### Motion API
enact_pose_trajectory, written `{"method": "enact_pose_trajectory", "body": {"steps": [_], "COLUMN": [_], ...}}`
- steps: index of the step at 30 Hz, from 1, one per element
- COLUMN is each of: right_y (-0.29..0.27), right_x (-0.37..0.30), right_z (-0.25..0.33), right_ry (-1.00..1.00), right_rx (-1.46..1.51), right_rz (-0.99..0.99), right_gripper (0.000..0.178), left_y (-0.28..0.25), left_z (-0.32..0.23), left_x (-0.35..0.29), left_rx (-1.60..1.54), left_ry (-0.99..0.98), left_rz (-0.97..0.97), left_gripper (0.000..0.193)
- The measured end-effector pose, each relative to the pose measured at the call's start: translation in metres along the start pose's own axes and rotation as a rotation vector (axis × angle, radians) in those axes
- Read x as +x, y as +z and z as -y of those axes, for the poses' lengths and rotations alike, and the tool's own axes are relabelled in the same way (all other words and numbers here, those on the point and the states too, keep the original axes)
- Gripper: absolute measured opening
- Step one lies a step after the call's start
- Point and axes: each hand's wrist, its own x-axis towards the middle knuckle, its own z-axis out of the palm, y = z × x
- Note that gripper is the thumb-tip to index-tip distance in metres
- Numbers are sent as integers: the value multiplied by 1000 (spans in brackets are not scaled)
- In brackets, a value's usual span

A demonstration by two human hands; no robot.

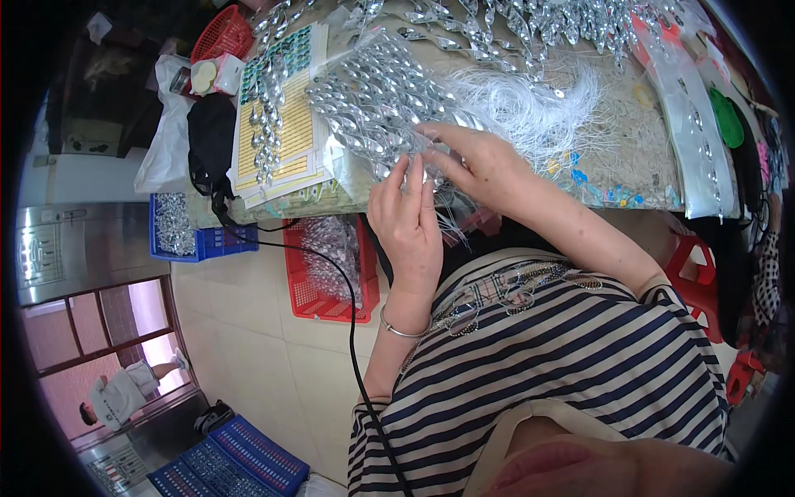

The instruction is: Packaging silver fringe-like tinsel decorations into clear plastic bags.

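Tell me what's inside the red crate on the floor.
The red crate holds a silvery heap; what lies deeper, or behind the table's edge, is covered.

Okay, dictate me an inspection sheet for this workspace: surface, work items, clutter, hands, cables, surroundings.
Surface: table mottled, with blue scraps near its front edge.
Work items: silver twisted pieces, seemingly in clear plastic; white strands loosely heaped beside them.
Clutter: patterned sheets, black pouch and red basket at the table's left.
Hands: left hand and right hand at the pieces' near end; exact grip unclear.
Cables: black cable runs from the table's left side past the left forearm.
Surroundings: red crate and blue crate below table level; red stool right; another person far left.
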Motion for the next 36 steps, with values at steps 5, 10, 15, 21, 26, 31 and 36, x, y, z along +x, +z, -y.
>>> {"method": "enact_pose_trajectory", "body": {"steps": [5, 10, 15, 21, 26, 31, 36], "right_y": [7, 5, 7, 15, 12, 7, 14], "right_x": [1, -1, -1, -3, 2, 4, 10], "right_z": [-11, -16, -14, -26, -25, -17, -17], "right_ry": [-256, -254, -324, -391, -306, -313, -344], "right_rx": [-243, -361, -264, -406, -525, -553, -513], "right_rz": [-112, -60, -37, -167, -124, -63, -82], "right_gripper": [43, 44, 37, 37, 35, 27, 25], "left_y": [0, -4, -3, -4, -3, -2, -1], "left_z": [0, 1, 0, 1, 3, 5, 2], "left_x": [-1, -2, -2, -2, -2, -1, 0], "left_rx": [-17, 9, -1, -14, -6, 24, 22], "left_ry": [-5, -7, -10, -4, 4, 8, 14], "left_rz": [-6, 7, 18, 31, 34, 27, 29], "left_gripper": [32, 32, 32, 31, 31, 32, 31]}}
